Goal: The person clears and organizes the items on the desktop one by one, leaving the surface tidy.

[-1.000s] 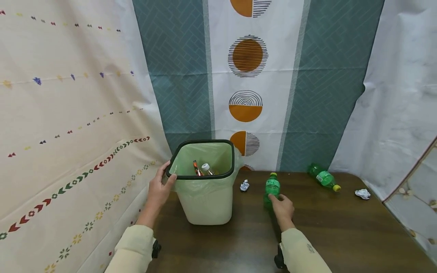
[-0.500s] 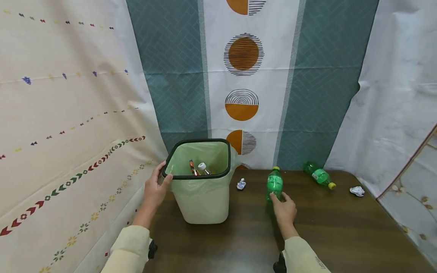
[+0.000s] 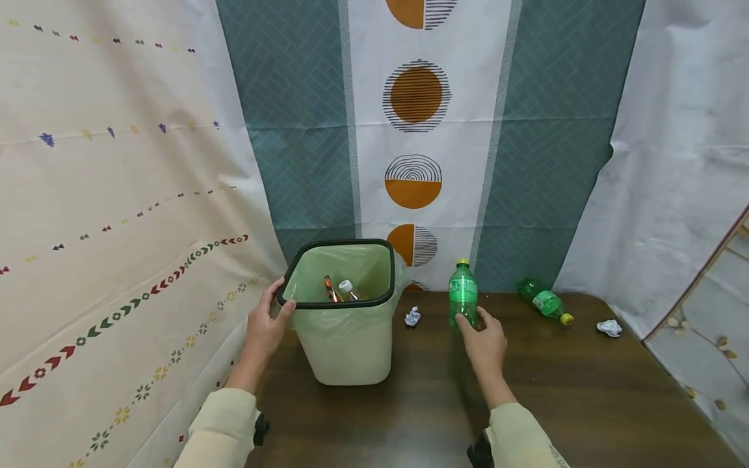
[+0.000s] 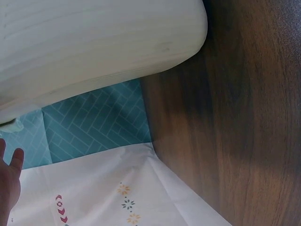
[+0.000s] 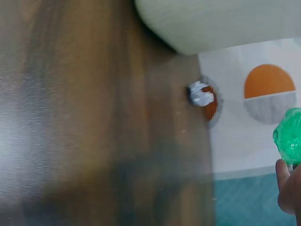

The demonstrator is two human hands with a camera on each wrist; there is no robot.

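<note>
From the head view, the right hand (image 3: 484, 338) grips an upright green bottle (image 3: 463, 294) with a yellow cap above the counter (image 3: 573, 390), right of the bin (image 3: 345, 312), whose rim the left hand (image 3: 264, 328) holds. The left wrist view shows the bin's pale wall (image 4: 94, 42) and fingertips (image 4: 14, 160). The right wrist view shows the bottle's ribbed base (image 5: 289, 136) at the fingers (image 5: 288, 188), with a paper ball (image 5: 201, 93) nearby.

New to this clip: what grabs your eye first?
The right hand grips an upright green bottle lifted above the dark table, right of centre. Beside it, the left hand holds the rim of a bag-lined bin with bottles inside. Another green bottle lies on its side farther right, with two paper wads nearby.
</note>
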